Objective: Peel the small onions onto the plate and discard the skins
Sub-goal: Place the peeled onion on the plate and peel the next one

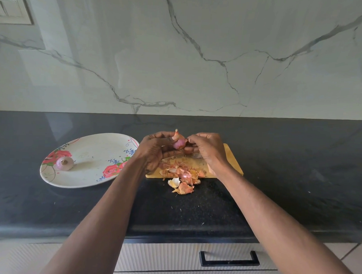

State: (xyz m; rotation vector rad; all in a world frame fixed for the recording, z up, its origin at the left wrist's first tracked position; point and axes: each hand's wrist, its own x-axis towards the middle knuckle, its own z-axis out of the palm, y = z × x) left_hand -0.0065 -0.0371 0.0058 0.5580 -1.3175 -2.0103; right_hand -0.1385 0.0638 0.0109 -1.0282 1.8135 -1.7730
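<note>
Fingers [155, 139] of the left hand [153, 150] curl around a small onion [179, 142], and the right hand [208, 150] pinches at its side, above the dark table [297, 182]. On the table lies a flowered plate [93, 146] with one peeled onion [63, 163] on its left part. Beside the plate is a wooden board [234, 165]. Loose skins [183, 176] lie on the board's near edge and on the table.

black counter [277, 160] | on it: floral plate [89, 146], wooden cutting board [234, 165], spilled onion skins [182, 187]
</note>
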